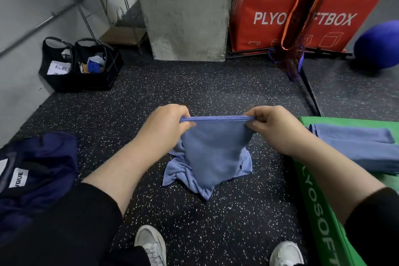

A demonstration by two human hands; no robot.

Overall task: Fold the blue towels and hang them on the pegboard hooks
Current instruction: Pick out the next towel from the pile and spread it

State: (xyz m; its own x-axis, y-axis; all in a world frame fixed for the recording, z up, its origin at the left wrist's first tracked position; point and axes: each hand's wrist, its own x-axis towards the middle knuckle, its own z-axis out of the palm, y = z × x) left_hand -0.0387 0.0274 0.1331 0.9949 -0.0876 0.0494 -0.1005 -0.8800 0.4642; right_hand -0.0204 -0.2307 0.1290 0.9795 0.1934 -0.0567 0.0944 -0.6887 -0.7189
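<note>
A blue towel [212, 153] hangs doubled over the speckled floor, its top edge stretched taut between my hands. My left hand [166, 123] pinches the left corner and my right hand [274, 123] pinches the right corner. Its lower end lies crumpled on the floor [187, 173]. Folded blue towels [362, 147] lie on the green soft box [311, 181] to my right. No pegboard or hooks are in view.
A dark navy garment [36, 170] lies at the left. Two black bags [79, 65] sit by the wall near a wire shelf [112, 6]. A concrete pillar [185, 11], a red plyo box [302, 11], a hanging net [302, 17] and a blue ball [380, 45] stand behind. My shoes [151, 244] are below.
</note>
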